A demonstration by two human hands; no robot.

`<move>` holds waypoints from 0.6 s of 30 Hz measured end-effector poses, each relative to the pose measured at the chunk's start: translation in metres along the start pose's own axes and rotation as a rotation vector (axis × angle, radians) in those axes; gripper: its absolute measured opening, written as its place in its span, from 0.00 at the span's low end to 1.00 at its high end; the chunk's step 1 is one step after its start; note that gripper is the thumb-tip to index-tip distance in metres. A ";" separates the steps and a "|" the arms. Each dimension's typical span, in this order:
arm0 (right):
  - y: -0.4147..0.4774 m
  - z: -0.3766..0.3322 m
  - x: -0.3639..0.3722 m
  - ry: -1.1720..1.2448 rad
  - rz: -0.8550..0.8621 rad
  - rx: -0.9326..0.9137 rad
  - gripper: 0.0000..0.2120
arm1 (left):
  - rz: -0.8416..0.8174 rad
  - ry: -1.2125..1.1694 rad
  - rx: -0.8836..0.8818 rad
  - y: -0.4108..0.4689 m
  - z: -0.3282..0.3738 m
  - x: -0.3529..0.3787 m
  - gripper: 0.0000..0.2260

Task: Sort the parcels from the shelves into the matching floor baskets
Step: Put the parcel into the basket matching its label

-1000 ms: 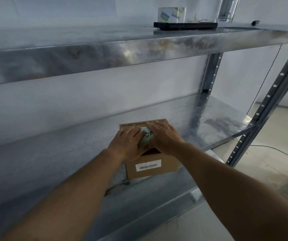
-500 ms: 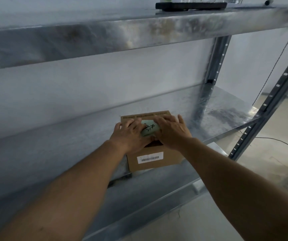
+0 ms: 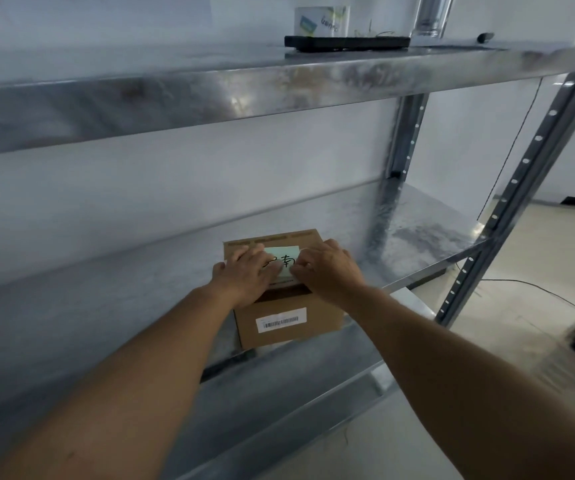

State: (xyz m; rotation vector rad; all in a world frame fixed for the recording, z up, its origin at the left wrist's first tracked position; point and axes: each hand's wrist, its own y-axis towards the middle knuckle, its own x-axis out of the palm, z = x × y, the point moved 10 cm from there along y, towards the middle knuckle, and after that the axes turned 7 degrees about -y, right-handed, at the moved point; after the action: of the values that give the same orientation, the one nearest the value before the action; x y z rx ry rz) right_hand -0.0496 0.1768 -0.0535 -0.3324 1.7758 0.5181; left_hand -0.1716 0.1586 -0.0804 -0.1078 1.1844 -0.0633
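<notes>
Room flanking parcel (image 3: 289,329), upper shelf (image 3: 210,95) overhead

- I read the box (image 3: 289,336) as plain brown cardboard, with a darker brown strip across the top of its front face.
- Note (image 3: 284,259) on the box: pale green, black handwriting.
- Label (image 3: 281,320) on the box: white, black barcode.
- Shelf (image 3: 417,244): grey metal with a mottled, flaky sheen.
- Post (image 3: 535,147): grey, one row of pale holes.
- Flat bar (image 3: 346,42): black.
- Floor (image 3: 539,271): I see beige.

left grip (image 3: 244,277) flat, right grip (image 3: 329,268) seemingly curled
</notes>
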 end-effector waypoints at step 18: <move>-0.037 0.057 0.005 0.438 -0.145 0.130 0.44 | 0.081 -0.758 0.086 -0.024 -0.009 -0.001 0.53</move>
State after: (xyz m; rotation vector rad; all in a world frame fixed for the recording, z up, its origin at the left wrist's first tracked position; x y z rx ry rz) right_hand 0.0143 0.1739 -0.0765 -0.5081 2.1752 0.2339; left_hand -0.1798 0.1348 -0.0797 -0.0022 0.4273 0.0010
